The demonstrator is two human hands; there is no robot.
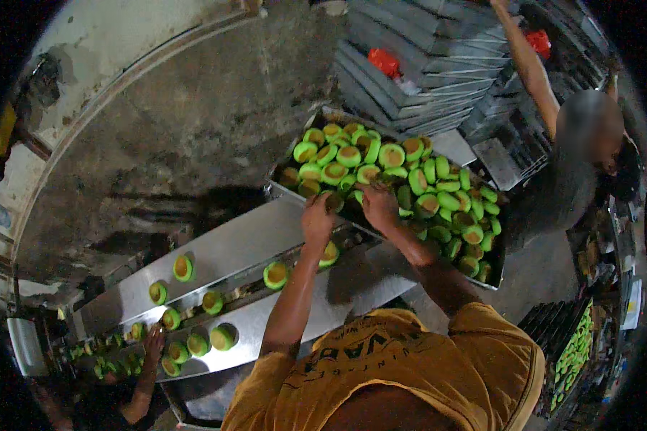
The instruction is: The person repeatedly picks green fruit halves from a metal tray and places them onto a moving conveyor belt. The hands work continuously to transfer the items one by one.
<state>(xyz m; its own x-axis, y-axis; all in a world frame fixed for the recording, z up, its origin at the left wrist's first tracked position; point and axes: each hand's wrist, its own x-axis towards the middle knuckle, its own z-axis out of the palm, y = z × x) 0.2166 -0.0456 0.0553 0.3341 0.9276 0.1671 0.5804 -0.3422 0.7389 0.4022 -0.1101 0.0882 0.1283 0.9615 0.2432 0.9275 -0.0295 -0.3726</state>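
Round green buns with brown tops fill a large metal tray (492, 281), heaped several deep. My left hand (319, 217) is at the tray's near edge, its fingers closed round a bun (335, 202) whose brown face shows. Just to its right, my right hand (378, 207) reaches over the same edge. Its fingers are bent and pressed against a green bun (358, 195), mostly covered by the hand. Behind both hands lie more buns (334, 173), some brown side up and some on their sides.
A metal conveyor (259, 223) slopes down to the left, with spaced buns (275, 275) along its middle channel and sides. At its far left end, another person's hand (154, 343) touches buns. A second person (553, 179) stands at right, arm raised beside stacked grey trays (453, 65).
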